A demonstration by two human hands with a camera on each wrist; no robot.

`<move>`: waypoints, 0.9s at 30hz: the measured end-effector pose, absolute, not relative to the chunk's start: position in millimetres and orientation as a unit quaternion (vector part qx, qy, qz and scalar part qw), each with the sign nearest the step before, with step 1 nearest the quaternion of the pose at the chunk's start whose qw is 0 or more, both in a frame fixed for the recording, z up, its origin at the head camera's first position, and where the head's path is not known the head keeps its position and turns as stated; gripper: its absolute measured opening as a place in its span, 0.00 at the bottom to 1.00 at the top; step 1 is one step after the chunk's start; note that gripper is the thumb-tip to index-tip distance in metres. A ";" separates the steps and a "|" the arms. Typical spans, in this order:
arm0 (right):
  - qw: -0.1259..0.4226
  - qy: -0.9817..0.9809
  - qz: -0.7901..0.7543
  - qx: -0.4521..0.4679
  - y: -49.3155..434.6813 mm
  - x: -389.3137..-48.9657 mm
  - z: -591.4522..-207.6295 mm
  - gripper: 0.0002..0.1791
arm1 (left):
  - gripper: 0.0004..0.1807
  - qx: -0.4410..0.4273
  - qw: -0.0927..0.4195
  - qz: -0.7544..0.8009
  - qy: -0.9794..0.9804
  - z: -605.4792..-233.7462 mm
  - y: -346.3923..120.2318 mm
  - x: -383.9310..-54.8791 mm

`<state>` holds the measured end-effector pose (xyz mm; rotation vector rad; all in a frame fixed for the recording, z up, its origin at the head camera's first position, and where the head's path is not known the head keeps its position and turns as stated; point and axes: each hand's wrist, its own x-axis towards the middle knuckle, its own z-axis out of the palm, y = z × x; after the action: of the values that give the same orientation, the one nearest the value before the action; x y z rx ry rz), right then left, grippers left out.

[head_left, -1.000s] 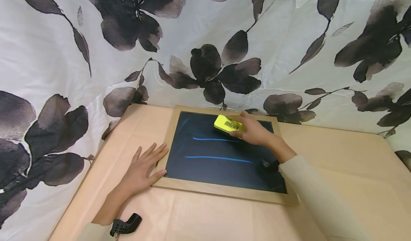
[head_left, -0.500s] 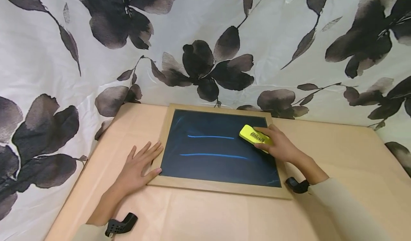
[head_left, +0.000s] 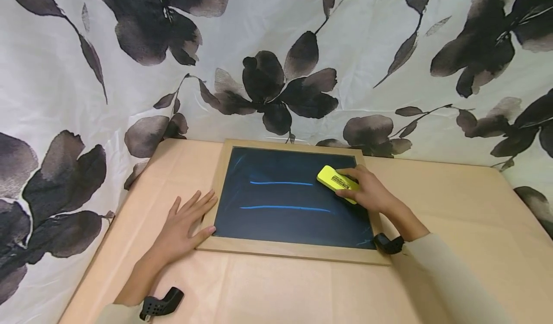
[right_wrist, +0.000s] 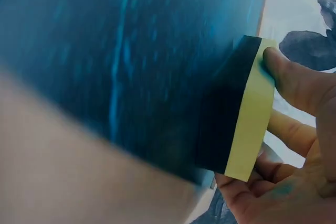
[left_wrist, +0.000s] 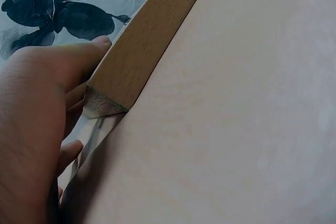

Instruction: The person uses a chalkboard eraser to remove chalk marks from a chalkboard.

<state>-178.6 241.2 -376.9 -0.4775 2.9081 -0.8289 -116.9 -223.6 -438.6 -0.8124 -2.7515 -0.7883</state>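
A wood-framed chalkboard (head_left: 276,165) lies on the table with two blue lines (head_left: 282,183) drawn across it. My right hand (head_left: 370,189) pinches a yellow board eraser (head_left: 337,177) between thumb and fingers, over the right part of the board. In the right wrist view the dark felt side of the eraser (right_wrist: 247,114) faces the board, and blue smudges mark the fingers. My left hand (head_left: 183,230) lies with fingers spread at the left side of the frame, thumb near its lower left corner. The left wrist view shows the thumb along the wooden frame (left_wrist: 142,45).
A pale peach cover (head_left: 276,295) lies over the table under the board. Behind hangs a white cloth (head_left: 367,36) with dark flower prints. Each wrist wears a black camera mount (head_left: 162,304).
My right hand has carried the eraser from the board's upper middle to its right side, then slightly back left. The upper line's right end shows now. My left hand stays at the frame.
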 end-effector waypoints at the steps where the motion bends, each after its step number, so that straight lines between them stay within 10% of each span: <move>1: 0.039 0.949 -0.271 -0.156 240.7 -179.4 -377.1 0.33 | 0.37 -0.271 0.083 -0.264 -0.922 -438.7 -223.3 -117.2; 27: 0.051 0.944 -0.272 -0.180 187.9 -205.4 -377.6 0.33 | 0.37 -0.260 0.083 -0.259 -0.926 -439.7 -213.8 -119.5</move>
<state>-205.4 187.9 -377.6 -0.5484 2.8726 -0.8268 -119.5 -213.8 -439.7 -0.7760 -2.7668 -0.7745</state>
